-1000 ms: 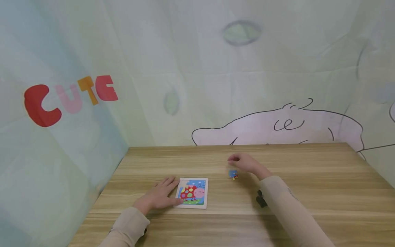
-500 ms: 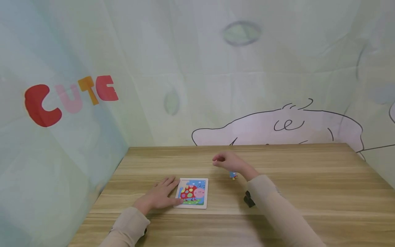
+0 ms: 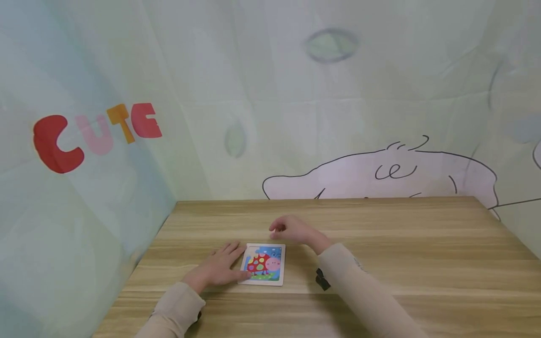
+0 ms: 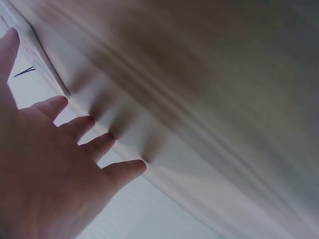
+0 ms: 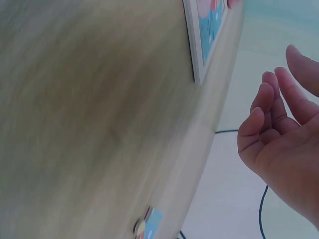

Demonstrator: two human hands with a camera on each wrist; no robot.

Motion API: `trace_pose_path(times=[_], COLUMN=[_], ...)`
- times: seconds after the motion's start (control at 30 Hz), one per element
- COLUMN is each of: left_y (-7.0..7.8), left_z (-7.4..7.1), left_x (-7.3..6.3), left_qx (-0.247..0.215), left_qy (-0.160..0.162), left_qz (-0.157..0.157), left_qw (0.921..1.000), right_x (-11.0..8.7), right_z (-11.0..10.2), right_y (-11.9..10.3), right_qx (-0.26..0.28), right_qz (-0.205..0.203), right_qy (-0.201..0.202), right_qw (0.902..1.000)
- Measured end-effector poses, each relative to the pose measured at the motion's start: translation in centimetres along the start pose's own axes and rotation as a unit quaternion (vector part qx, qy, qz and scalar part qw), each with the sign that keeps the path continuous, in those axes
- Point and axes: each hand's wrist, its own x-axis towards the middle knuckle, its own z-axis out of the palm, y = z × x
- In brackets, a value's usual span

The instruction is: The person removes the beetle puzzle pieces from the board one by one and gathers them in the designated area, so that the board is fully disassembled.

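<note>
Probably light, stiff: white-framed square ladybug puzzle (image 3: 263, 264), grip by edges; left hand (image 3: 220, 266) spread touching it, right hand (image 3: 292, 230) curled, cannot tell if holding.

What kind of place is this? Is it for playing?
Probably a play corner, or a spot decorated like one. There's a wall covering with cartoon drawings, colourful CUTE letters, and a ladybird puzzle on a wood-patterned table.
</note>
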Motion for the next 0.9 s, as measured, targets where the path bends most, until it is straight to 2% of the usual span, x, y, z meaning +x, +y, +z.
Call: trace_pose_path(times=[0.2, 0.37, 0.6, 0.9], left_y=[1.0, 1.6, 1.4, 1.3], left_z=[-0.3, -0.3, -0.1, -0.1], left_x=[-0.1, -0.1, 0.0, -0.1], left_qx=[-0.007, -0.007, -0.005, -0.014], left_qy=[0.002, 0.0, -0.005, -0.007], left_qz=[0.005, 0.015, 0.019, 0.024], left_qw=[1.0, 0.9999, 0.9998, 0.9996], right_x=[0.6, 0.9, 1.0, 1.4], right_z=[1.5, 2.5, 3.4, 4.4], right_y=[-0.6, -0.7, -1.0, -1.4], right_qx=[0.013, 0.009, 0.026, 0.011], right_qz=[-0.006, -0.001, 0.03, 0.054], right_qy=[-0.032, -0.035, -0.043, -0.052], right_qw=[0.9994, 0.9993, 0.9983, 0.9971])
